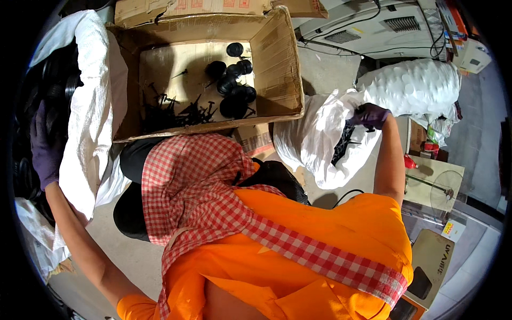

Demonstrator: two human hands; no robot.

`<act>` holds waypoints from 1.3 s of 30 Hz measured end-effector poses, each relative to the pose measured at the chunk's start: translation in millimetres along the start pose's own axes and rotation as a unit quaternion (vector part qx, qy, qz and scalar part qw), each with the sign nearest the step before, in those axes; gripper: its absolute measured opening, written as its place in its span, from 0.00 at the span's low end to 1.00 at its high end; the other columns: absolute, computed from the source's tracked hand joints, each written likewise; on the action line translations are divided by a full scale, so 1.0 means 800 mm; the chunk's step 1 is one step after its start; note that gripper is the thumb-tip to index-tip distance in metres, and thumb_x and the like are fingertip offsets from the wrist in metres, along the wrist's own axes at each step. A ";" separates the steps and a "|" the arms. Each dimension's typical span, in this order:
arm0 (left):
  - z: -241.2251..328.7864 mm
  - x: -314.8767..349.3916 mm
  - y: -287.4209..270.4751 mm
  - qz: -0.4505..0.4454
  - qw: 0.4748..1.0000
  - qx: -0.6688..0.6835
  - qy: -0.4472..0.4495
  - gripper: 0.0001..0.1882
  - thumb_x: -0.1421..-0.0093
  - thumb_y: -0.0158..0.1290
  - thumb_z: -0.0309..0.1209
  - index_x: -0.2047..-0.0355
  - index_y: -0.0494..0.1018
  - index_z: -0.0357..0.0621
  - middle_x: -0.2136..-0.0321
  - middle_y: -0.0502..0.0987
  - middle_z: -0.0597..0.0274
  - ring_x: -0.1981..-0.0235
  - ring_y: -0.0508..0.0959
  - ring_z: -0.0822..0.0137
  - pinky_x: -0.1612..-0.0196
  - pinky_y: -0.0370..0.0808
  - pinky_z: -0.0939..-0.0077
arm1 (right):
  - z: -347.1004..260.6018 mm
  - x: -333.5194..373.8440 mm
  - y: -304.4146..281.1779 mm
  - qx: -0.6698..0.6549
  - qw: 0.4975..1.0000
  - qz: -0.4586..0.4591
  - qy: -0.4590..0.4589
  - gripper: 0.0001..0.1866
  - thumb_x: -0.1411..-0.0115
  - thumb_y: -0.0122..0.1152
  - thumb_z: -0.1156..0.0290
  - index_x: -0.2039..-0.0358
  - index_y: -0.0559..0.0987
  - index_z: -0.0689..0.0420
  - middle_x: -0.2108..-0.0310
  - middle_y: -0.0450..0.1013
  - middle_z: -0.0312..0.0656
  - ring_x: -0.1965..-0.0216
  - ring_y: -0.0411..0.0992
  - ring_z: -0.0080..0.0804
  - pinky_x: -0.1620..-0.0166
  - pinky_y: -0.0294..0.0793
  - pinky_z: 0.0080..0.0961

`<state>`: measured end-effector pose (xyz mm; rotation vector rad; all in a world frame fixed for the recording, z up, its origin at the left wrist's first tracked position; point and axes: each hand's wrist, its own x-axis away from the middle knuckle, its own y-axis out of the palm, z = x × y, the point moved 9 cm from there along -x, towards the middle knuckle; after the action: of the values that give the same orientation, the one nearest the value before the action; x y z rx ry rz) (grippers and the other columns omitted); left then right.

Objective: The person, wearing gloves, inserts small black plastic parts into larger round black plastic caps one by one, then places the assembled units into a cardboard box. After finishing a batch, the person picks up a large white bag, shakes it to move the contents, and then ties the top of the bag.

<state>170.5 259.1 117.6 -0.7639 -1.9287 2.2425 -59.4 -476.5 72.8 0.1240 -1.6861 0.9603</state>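
Note:
My left hand (47, 141), in a purple glove, reaches into a white woven sack (90, 106) full of black ribbed round parts (50, 80). Its fingers look stretched out along them, their tips lost in the dark. Off to the right, my right hand (372, 116), gloved alike, is at the mouth of a white plastic bag (320, 138). Small black pieces (341, 146) show inside that bag. The right fingers are curled closed; what they hold is hidden. Between the hands, an open cardboard box (274, 69) holds black round caps (234, 49) and a heap of small black stemmed pins (176, 113).
A bulging white sack (410, 85) lies beyond the plastic bag. Behind it stands a pale machine casing (373, 32) with vents and black cables. At the right are a small fan (447, 189) and a carton (431, 266). My checked apron (192, 181) lies close below the box.

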 end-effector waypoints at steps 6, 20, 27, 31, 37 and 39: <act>-0.006 0.004 0.006 -0.006 1.000 -0.013 -0.027 0.38 0.54 0.56 0.24 0.42 0.56 0.59 0.46 0.62 0.55 0.46 0.63 0.53 0.46 0.63 0.66 | 0.031 -0.009 -0.007 0.370 0.926 0.072 0.037 0.60 0.71 0.72 0.46 0.41 0.53 0.57 0.40 0.48 0.55 0.38 0.47 0.46 0.39 0.49 0.34; 0.011 0.004 -0.013 -0.048 0.996 0.024 -0.071 0.41 0.53 0.56 0.27 0.40 0.50 0.59 0.43 0.56 0.51 0.42 0.58 0.52 0.44 0.61 0.66 | -0.215 -0.043 -0.059 -0.094 0.911 0.123 -0.381 0.08 0.50 0.60 0.74 0.68 0.76 0.60 0.73 0.73 0.35 0.71 0.67 0.19 0.67 0.68 0.19; 0.035 0.031 -0.052 -0.155 0.975 0.055 -0.147 0.24 0.47 0.51 0.26 0.48 0.65 0.48 0.50 0.67 0.50 0.47 0.67 0.58 0.47 0.63 0.73 | -0.290 -0.252 0.219 0.410 0.856 0.035 -0.314 0.24 0.51 0.56 0.60 0.52 0.69 0.55 0.60 0.71 0.50 0.57 0.69 0.44 0.53 0.67 0.34; 0.044 0.087 -0.117 0.012 0.915 0.145 -0.377 0.16 0.42 0.49 0.31 0.53 0.70 0.44 0.59 0.75 0.57 0.59 0.74 0.70 0.58 0.70 0.78 | -0.313 -0.290 0.267 0.405 0.804 0.198 -0.387 0.32 0.50 0.52 0.60 0.43 0.59 0.48 0.50 0.65 0.51 0.51 0.65 0.49 0.48 0.63 0.38; 0.193 0.094 -0.144 0.145 0.866 0.285 -0.385 0.15 0.44 0.48 0.23 0.55 0.70 0.33 0.71 0.75 0.56 0.72 0.72 0.74 0.69 0.70 0.82 | -0.297 -0.364 0.327 0.396 0.873 0.036 -0.284 0.24 0.47 0.49 0.64 0.48 0.65 0.52 0.49 0.64 0.49 0.51 0.66 0.43 0.50 0.65 0.35; 0.226 0.083 -0.101 0.070 0.862 0.350 -0.360 0.13 0.46 0.49 0.22 0.59 0.71 0.32 0.72 0.76 0.58 0.75 0.73 0.72 0.69 0.71 0.80 | -0.305 -0.350 0.323 0.382 0.873 0.058 -0.298 0.20 0.45 0.45 0.67 0.51 0.68 0.52 0.50 0.65 0.50 0.52 0.67 0.44 0.51 0.66 0.34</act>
<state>15.9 137.0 187.4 0.0711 -0.9945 3.3028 89.7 -256.2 -293.0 0.9373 -1.7583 1.7747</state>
